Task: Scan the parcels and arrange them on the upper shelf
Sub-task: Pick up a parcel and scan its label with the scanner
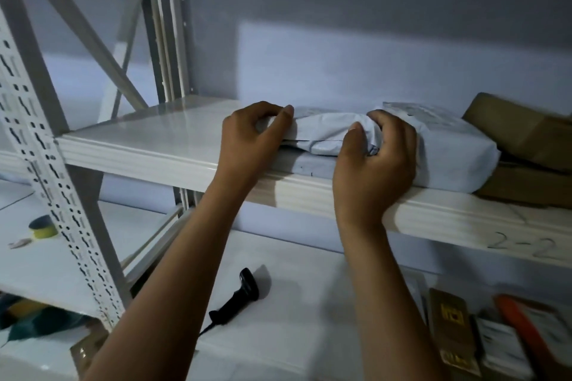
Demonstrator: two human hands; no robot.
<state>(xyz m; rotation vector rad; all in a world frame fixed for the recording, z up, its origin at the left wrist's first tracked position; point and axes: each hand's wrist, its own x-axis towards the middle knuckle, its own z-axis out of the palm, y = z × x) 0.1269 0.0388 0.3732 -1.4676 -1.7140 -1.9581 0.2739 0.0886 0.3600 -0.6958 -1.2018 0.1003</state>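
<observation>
Dim grey wall behind, white metal racking in front; head view only.

Upper white shelf board (148,136) runs across mid-frame, with "2-2" scrawled on its front lip at right. Left half of the board is bare.

Left hand (247,139) is curled round the left end of a small crumpled pale-grey plastic mailer parcel (325,133), thumb on top. Right hand (374,164) pinches the bunched right end of it, fingers clenched into the plastic. Both hands are gripping it.

The mailer sits at the shelf's front edge and seems to lie on a bigger flat grey plastic-wrapped parcel (448,161). Brown cardboard boxes (526,139) are stacked just beside that one on the right, touching it.

Lower white shelf (309,303): black handheld barcode scanner (238,297) lying on its side with cable trailing, no hand on it. More parcels (452,325) in brown, white-label and orange wrap stand at lower right, blurred. A yellow-and-dark tape roll (43,227) sits on the neighbouring shelf at far left.

Step in hand, my read: placing the mailer on the upper shelf. To do it well:
- push it back from the lip so it can't slide off
- flatten the bunched plastic so it lies stable
- keep any label facing up or out, though none is visible now
- set it square with the big parcel, or use the bare board at left rather than stacking a soft bag that could roll
- let go with both hands only once it rests fully
</observation>
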